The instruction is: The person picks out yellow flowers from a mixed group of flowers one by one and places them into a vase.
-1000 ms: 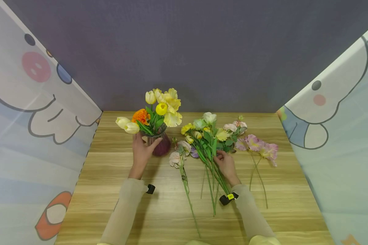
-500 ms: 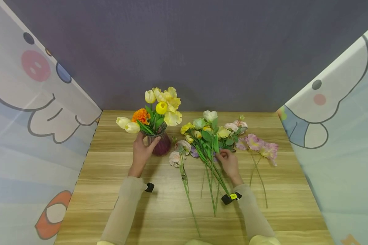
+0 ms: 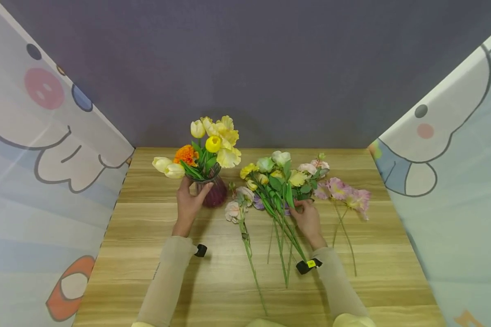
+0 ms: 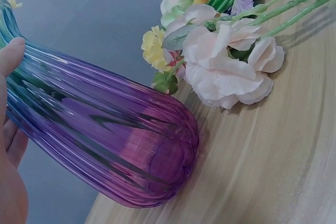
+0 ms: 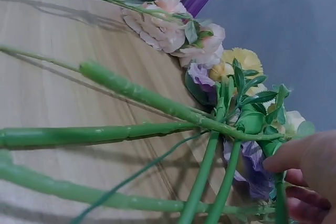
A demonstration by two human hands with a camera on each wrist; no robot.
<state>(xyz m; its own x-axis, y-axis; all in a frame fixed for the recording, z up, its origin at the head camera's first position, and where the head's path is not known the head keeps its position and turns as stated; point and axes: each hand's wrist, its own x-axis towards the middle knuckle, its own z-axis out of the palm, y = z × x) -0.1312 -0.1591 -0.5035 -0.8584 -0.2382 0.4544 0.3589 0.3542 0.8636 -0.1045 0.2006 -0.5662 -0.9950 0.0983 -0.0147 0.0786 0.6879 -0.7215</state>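
Note:
A ribbed glass vase [image 3: 216, 194], purple at its base and bluish at the neck, stands on the left of the table. My left hand [image 3: 188, 204] grips it below the rim, thumb on one side and fingers on the other in the left wrist view. The vase holds yellow and cream tulips [image 3: 213, 144], an orange bloom [image 3: 186, 156] and a ruffled yellow flower [image 3: 229, 156]. My right hand [image 3: 308, 221] is at a pile of artificial flowers, pinching a green flower stem [image 5: 281, 203] just below the leaves. Which bloom it belongs to is hidden among the foliage.
Pale pink roses [image 3: 233, 211] on a long stem lie between vase and pile. More pink blooms [image 3: 308, 168] lie behind the pile. Pink-purple ruffled flowers [image 3: 343, 190] lie at the right, stems toward the front. A dark wall [image 3: 249, 77] rises behind the wooden table [image 3: 139, 222].
My right hand has shifted slightly to the right, and the leaves at its fingertips have moved with it. The left hand keeps its hold on the vase.

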